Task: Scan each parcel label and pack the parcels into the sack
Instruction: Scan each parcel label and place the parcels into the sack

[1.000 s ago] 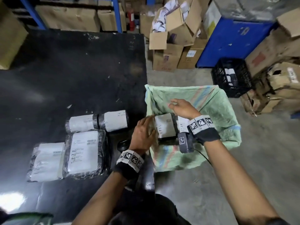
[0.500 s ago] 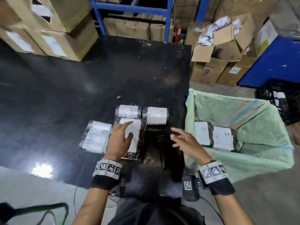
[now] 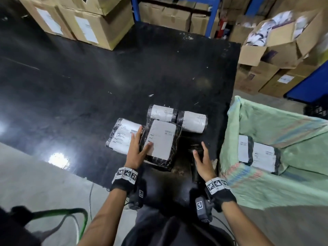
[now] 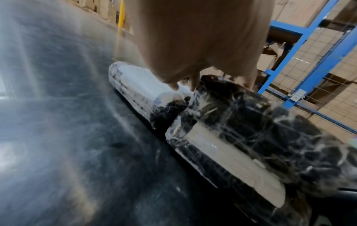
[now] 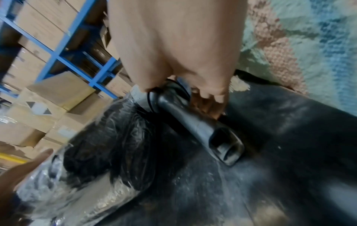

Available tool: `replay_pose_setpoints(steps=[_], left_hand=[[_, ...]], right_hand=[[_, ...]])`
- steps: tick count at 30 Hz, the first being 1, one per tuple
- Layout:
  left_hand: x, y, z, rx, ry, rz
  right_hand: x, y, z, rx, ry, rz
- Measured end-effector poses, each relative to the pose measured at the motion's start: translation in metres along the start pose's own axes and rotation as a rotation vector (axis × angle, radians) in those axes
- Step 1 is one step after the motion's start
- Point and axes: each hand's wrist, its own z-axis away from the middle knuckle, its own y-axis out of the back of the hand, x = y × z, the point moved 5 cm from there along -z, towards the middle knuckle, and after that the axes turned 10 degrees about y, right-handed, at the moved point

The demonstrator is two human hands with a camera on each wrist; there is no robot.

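On the table [image 3: 88, 77], left hand [image 3: 135, 153] flat on parcel [image 3: 160, 139], right hand [image 3: 204, 162] reaching scanner [image 5: 195, 120], grip loose, empty.

Glossy crinkled plastic parcel [image 3: 160, 141] with matt paper label; woven sack [image 3: 276, 125]; scuffed black table [image 3: 79, 82]

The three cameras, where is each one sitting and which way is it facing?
Head: high, looking down at the black table, both forearms showing, sack at right.
Left wrist: behind the left hand, facing the middle parcel.
Right wrist: behind the right hand, facing the scanner.
Shared: all three show the middle parcel.
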Motion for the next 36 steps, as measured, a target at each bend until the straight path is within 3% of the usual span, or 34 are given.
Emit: replay_pose_setpoints(steps=[11, 16, 20, 28, 31, 36], left_hand=[[0.007, -0.007, 0.012, 0.039, 0.016, 0.087], [0.001, -0.009, 0.005, -0.044, 0.050, 0.175], [0.003, -0.010, 0.006, -0.035, 0.055, 0.191], [0.027, -0.014, 0.011, 0.060, 0.050, 0.030], [0.033, -0.017, 0.009, 0.105, 0.017, -0.037], [0.033, -0.025, -0.003, 0.069, 0.111, -0.073]], right_hand=[[0.007, -0.010, -0.001, 0.012, -0.008, -0.266], [0.007, -0.006, -0.002, 0.006, -0.001, -0.236], [0.009, -0.005, -0.002, 0.003, 0.035, -0.151], [0.007, 0.000, -0.001, 0.043, 0.072, -0.153], [0.009, 0.000, -0.001, -0.011, 0.024, -0.154], [0.007, 0.002, 0.002, -0.053, -0.007, -0.234]])
